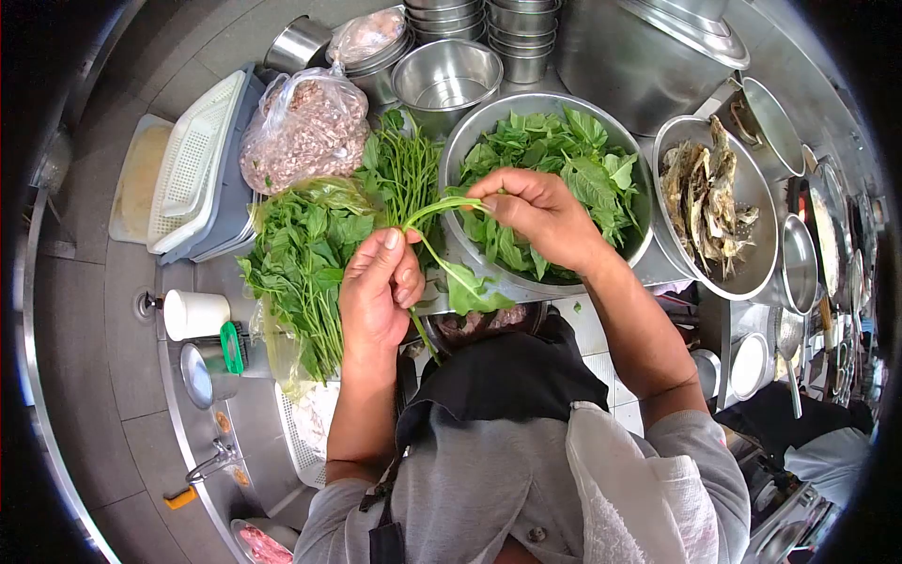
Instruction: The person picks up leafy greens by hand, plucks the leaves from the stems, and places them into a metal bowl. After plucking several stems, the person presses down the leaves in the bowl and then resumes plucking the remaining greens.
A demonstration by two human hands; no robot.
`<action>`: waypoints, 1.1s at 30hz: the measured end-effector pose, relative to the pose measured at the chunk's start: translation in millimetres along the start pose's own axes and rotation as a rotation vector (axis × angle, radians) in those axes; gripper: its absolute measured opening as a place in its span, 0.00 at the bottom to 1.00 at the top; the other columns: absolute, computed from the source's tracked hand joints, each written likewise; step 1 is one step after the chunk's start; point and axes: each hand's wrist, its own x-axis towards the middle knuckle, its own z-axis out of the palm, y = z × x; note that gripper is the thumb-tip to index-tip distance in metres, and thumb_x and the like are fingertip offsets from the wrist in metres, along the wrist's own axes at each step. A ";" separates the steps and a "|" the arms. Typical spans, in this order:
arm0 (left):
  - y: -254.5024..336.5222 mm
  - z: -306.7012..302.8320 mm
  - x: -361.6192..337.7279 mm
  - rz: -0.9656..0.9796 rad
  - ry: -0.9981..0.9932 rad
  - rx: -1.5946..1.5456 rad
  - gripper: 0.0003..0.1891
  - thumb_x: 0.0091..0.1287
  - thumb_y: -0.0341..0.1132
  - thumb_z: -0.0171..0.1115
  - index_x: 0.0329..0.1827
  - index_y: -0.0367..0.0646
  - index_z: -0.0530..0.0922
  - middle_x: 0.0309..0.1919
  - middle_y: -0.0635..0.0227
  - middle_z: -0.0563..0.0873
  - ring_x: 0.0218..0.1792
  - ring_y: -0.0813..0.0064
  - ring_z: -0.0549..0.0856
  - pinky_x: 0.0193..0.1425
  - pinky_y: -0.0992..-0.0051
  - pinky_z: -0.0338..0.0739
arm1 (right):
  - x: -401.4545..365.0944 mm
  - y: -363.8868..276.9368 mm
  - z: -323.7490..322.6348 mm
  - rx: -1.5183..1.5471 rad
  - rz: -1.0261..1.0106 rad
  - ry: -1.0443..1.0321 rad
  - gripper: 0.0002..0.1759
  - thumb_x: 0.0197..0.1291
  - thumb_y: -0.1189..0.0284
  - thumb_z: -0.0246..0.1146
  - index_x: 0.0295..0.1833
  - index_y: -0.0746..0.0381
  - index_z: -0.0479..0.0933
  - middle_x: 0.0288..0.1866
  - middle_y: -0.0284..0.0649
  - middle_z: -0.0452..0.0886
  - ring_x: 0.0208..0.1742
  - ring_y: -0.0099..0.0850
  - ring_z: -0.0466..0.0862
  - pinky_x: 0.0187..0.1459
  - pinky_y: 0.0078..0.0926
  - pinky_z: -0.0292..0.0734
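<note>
A long green stem with a leaf (462, 287) hanging from it bends between my two hands. My left hand (381, 287) pinches it between thumb and fingers, and part of the stem hangs below that hand. At the stem's other end, my right hand (537, 214) is closed on it, over the left part of a steel bowl (642, 230) of loose green leaves (587, 169). Bunched leafy greens (305, 249) lie on a plastic bag beside my left hand. Just behind that hand rests a pile of bare green stems (406, 174).
A bag of minced meat (305, 132) stands back left, beside stacked baskets (193, 160). Steel pots (446, 75) line the back. To the right is a bowl of dried fish (705, 202). A sink with a tap (214, 461) lies lower left; a co-worker's sleeve (832, 465) shows lower right.
</note>
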 end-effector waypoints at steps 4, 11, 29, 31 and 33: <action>-0.8 1.3 -0.5 -0.016 0.007 0.027 0.12 0.75 0.39 0.58 0.44 0.37 0.79 0.18 0.76 0.68 0.15 0.86 0.63 0.19 0.83 0.57 | -2.6 3.4 2.0 -0.014 0.063 0.041 0.07 0.66 0.74 0.58 0.42 0.64 0.81 0.32 0.25 0.77 0.32 0.12 0.71 0.33 0.14 0.67; 1.3 -4.9 0.3 -0.046 -0.046 -0.087 0.12 0.75 0.40 0.57 0.44 0.38 0.79 0.18 0.75 0.70 0.15 0.85 0.64 0.19 0.83 0.58 | 2.3 -8.6 -22.1 0.520 0.117 0.501 0.09 0.59 0.76 0.54 0.39 0.57 0.79 0.32 0.27 0.76 0.25 0.13 0.66 0.26 0.13 0.61; 4.7 1.0 2.4 -0.113 -0.038 -0.138 0.12 0.74 0.39 0.58 0.44 0.37 0.79 0.19 0.74 0.71 0.15 0.85 0.63 0.19 0.83 0.58 | 12.2 21.6 30.5 -0.477 -0.149 0.007 0.06 0.62 0.75 0.64 0.43 0.64 0.81 0.36 0.40 0.84 0.36 0.27 0.83 0.41 0.27 0.78; 5.1 1.6 1.9 -0.122 -0.019 -0.119 0.12 0.74 0.39 0.59 0.44 0.37 0.79 0.19 0.74 0.71 0.15 0.85 0.64 0.19 0.83 0.58 | 10.8 21.0 31.7 -0.435 -0.120 0.012 0.06 0.61 0.75 0.63 0.42 0.65 0.80 0.35 0.38 0.83 0.37 0.26 0.82 0.42 0.26 0.77; 4.3 4.5 1.9 -0.141 -0.007 -0.086 0.12 0.74 0.39 0.58 0.44 0.38 0.80 0.19 0.74 0.71 0.15 0.85 0.64 0.19 0.83 0.57 | 9.6 22.2 31.0 -0.359 -0.083 0.057 0.06 0.61 0.75 0.61 0.41 0.65 0.79 0.33 0.36 0.82 0.37 0.26 0.80 0.43 0.24 0.75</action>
